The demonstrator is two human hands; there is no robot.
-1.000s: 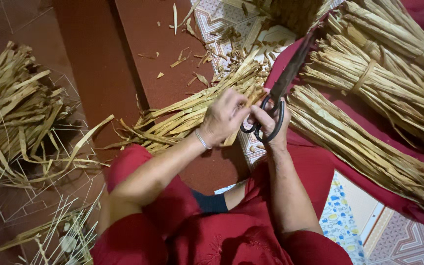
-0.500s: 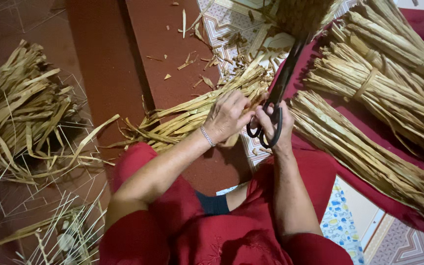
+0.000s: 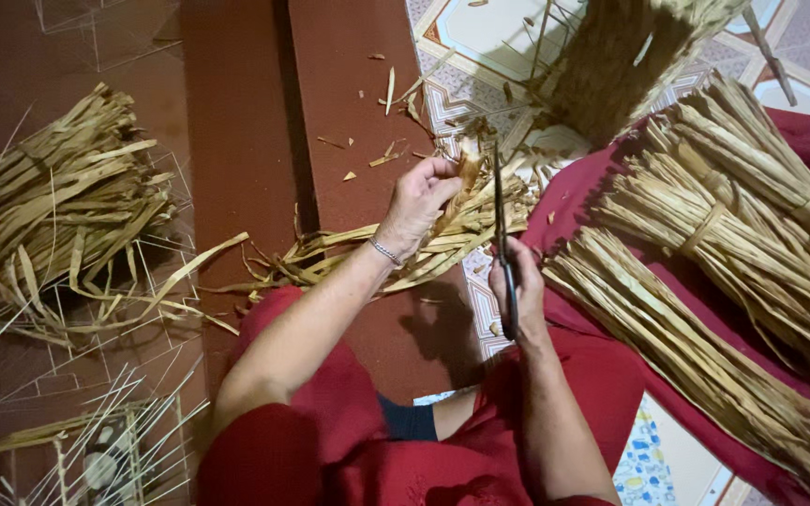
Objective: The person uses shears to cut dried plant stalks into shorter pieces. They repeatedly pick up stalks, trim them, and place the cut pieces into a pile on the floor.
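Head view: our left hand (image 3: 419, 201) clamped dried leaf strips (image 3: 442, 234); right hand (image 3: 520, 286) gripped scissors (image 3: 503, 253); tied bundles (image 3: 705, 281) done, loose pile (image 3: 58, 215) left.

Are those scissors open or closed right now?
Closed, it seems: the scissors show as one thin dark line, upright in the right hand, beside the straw.

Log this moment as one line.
left hand: pinching dried leaf strip | right hand: holding scissors, blades up beside strip | tied bundles on right
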